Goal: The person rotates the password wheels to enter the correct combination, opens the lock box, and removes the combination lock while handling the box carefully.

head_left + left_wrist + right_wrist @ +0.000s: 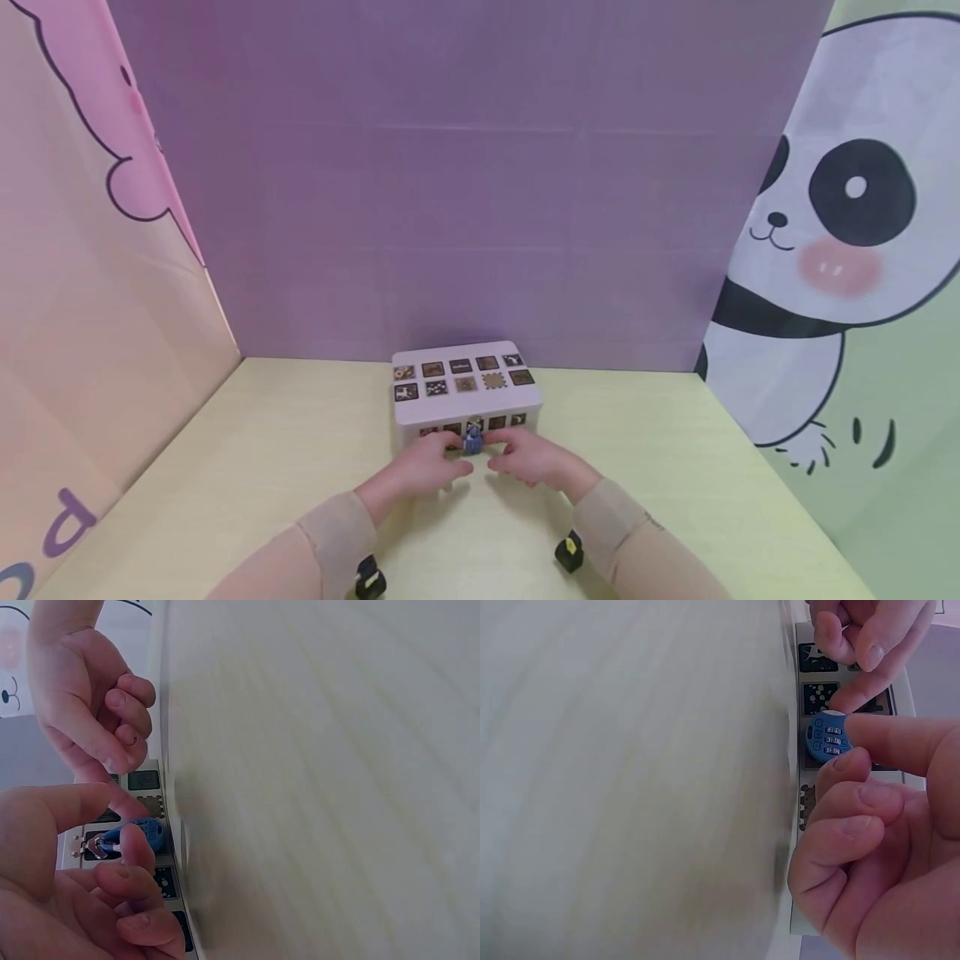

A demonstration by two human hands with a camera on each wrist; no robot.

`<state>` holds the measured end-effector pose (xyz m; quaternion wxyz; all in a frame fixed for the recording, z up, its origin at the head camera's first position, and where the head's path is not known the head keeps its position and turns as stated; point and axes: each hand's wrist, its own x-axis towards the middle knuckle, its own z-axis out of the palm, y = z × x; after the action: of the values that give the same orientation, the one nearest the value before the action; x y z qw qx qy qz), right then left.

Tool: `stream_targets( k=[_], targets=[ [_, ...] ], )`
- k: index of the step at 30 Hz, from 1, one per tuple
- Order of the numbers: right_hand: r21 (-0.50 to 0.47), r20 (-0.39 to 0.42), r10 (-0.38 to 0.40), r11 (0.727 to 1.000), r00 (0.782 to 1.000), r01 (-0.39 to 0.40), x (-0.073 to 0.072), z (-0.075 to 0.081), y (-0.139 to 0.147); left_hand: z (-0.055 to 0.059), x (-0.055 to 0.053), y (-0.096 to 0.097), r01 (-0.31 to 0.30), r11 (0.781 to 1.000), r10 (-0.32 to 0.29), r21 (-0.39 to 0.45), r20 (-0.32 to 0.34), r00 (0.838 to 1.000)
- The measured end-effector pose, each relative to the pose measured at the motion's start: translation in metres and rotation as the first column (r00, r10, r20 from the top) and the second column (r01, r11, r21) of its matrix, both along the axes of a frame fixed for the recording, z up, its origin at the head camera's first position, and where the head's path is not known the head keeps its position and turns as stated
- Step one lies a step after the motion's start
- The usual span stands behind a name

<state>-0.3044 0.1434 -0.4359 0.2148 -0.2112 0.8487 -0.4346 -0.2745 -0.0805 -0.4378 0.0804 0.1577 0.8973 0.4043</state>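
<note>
A small, rounded padlock (817, 754) of smooth blue material hangs from a shiny metal clasp (76, 846) at the middle of the front wall of a white box (453, 410). Three number dials (832, 740) sit stacked in its face, their digits too small to read with certainty. The left hand (429, 467) reaches in from one side with its index finger stretched out, the tip at the lock's edge; its thumb stands well apart from that finger and the others curl loosely. The right hand (536, 461) mirrors it from the other side, index finger extended to the lock, remaining fingers bent toward the palm. Neither hand closes round the lock, and how firmly the fingertips press cannot be told.

The box is a low rectangle with softened corners and a smooth, faintly glossy lid, printed with two rows of dark and tan square pictures (466, 384); more run along the front. It rests on a pale yellow table (675, 467) with streaky wood grain, close to a purple backdrop (465, 183) of thin sheeting crossed by straight fold creases. Plain beige sleeves (341, 533) cover both forearms, and a round-headed panda (847, 283) decorates the pale green right-hand wall
</note>
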Motion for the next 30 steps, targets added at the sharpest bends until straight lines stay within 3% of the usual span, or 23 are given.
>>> stream_targets(
  k=[6,13,20,30],
  targets=[
    [0.002,-0.011,0.005,1.000,1.000,-0.005,0.002,0.002,0.003,-0.002,-0.003,0.003,0.016,1.000,-0.016,0.007,-0.016,1.000],
    [-0.004,0.000,-0.006,1.000,1.000,0.006,0.002,0.005,0.005,0.001,-0.002,0.006,0.007,0.998,-0.009,0.069,0.023,1.000],
    [-0.040,0.032,-0.019,0.999,0.999,0.020,0.002,0.005,0.007,-0.002,-0.005,0.010,0.001,0.996,-0.001,0.094,-0.004,1.000],
    [-0.063,0.054,-0.017,0.998,0.998,0.021,0.003,0.004,0.005,-0.008,-0.009,0.016,-0.034,0.998,0.036,0.060,-0.026,0.999]
  ],
)
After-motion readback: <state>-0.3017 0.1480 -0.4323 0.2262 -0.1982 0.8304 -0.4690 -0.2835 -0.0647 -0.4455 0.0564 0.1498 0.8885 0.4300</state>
